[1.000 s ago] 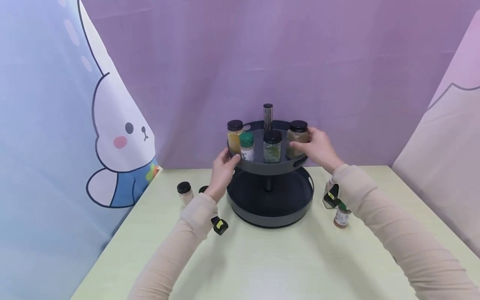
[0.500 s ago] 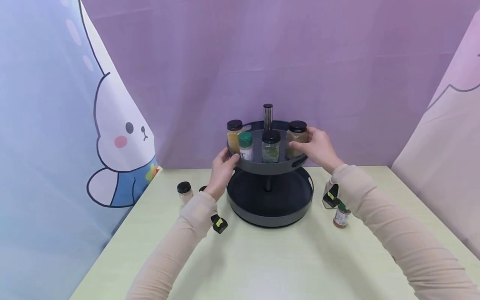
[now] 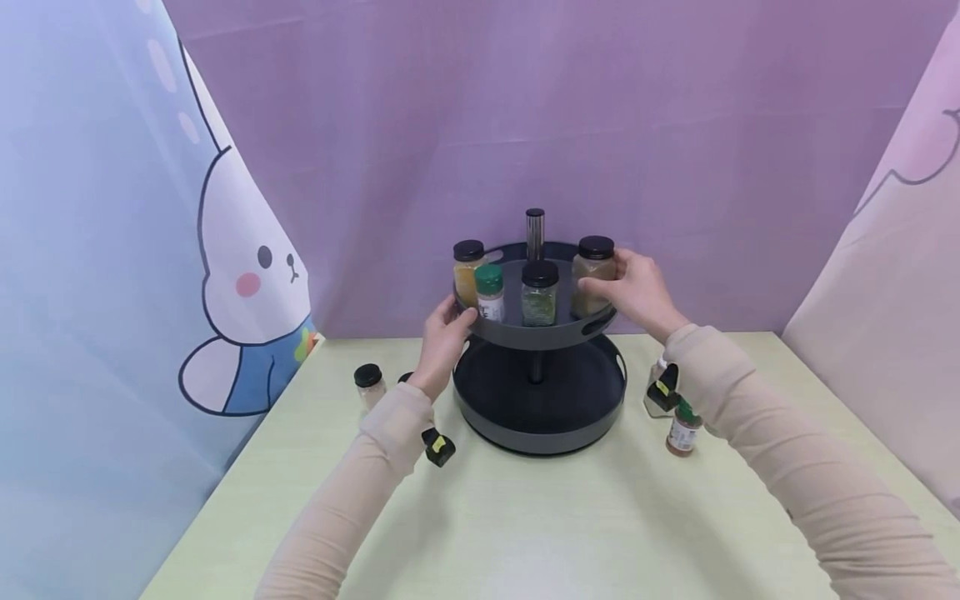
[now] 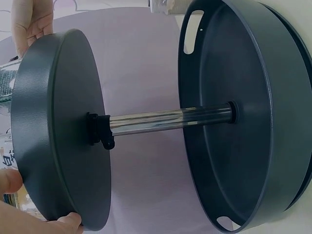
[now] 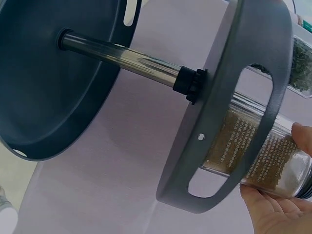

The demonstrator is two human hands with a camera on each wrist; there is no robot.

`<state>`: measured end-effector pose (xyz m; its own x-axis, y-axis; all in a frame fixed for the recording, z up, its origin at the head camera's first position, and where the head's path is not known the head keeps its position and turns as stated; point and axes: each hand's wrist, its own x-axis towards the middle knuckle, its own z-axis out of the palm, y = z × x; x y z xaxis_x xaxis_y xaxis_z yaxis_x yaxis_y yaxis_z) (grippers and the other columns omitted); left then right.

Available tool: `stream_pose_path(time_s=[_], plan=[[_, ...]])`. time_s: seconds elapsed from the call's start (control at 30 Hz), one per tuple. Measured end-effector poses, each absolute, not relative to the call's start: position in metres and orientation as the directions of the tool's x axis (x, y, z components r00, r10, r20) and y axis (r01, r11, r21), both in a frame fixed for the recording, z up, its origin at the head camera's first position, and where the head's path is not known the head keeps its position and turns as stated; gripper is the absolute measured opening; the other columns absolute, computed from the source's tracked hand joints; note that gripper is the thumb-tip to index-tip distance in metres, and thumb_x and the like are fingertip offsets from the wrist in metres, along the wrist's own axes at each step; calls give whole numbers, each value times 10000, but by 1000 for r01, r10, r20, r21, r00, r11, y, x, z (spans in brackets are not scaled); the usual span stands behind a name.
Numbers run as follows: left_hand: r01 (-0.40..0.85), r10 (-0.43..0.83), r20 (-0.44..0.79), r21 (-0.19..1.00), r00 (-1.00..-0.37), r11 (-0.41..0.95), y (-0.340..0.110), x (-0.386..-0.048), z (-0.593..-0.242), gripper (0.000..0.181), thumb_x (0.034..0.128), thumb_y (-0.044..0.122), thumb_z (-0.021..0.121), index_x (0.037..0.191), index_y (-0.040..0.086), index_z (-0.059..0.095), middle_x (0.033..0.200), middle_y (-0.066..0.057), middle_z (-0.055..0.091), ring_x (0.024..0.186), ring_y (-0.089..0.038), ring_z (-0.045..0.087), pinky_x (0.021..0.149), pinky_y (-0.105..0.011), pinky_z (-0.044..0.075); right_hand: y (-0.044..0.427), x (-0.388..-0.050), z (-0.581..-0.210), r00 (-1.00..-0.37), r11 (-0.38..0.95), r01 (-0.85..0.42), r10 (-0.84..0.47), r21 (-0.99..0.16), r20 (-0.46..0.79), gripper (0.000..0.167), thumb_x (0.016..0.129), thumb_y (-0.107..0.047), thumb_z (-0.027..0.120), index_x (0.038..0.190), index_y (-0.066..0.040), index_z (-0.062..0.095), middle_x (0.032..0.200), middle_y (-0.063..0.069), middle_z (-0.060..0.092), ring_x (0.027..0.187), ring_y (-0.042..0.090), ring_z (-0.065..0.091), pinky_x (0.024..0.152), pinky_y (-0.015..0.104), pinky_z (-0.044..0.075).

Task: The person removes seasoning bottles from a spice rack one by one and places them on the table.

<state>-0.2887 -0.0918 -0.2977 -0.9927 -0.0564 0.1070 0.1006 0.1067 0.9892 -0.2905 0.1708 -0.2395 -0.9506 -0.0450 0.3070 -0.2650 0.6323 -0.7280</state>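
My right hand (image 3: 637,292) holds a square jar of brown powder (image 3: 592,283) with a black lid, at the right of the upper tray (image 3: 525,337). In the right wrist view, the brown powder (image 5: 263,156) shows through the tray's handle slot; whether the jar's base touches the tray, I cannot tell. My left hand (image 3: 442,346) grips the left rim of that tray, thumb outside and a fingertip (image 4: 72,219) near the underside. Beside it stand a yellow-filled jar (image 3: 467,279), a green-capped bottle (image 3: 491,293) and a black-lidded jar of green herbs (image 3: 539,296).
A lower round dark tray (image 3: 540,417) sits beneath, joined by a metal post (image 4: 165,119). On the table (image 3: 540,525), a black-lidded jar (image 3: 369,386) and a partly hidden one stand left. A green-capped bottle (image 3: 682,432) and another jar (image 3: 656,400) stand right.
The green-capped bottle and the herb jar have shifted slightly left with the upper tray, which has turned a little. The brown powder jar's lid sits slightly higher. Both hands have barely moved.
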Motion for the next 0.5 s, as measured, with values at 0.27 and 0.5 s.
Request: stream_pose_path(time_s=[0.27, 0.5], plan=[[103, -59, 110, 988, -992, 114, -92, -290, -298, 615, 926, 267, 496, 1455, 101, 227, 1501, -69, 264, 1371, -182, 263, 1084, -342, 314, 168, -291, -229, -948, 630, -272, -44, -727, 316, 487, 830, -311, 650, 1223, -54, 517, 1080, 165, 620, 952, 271, 569, 781, 380, 463], [96, -57, 102, 990, -993, 105, -91, -290, -296, 617, 925, 272, 498, 1456, 112, 228, 1498, -73, 271, 1363, -186, 279, 1074, -350, 329, 170, -290, -215, -938, 629, -290, -37, -722, 344, 483, 827, -287, 655, 1221, -41, 521, 1087, 173, 621, 945, 266, 566, 782, 364, 451]])
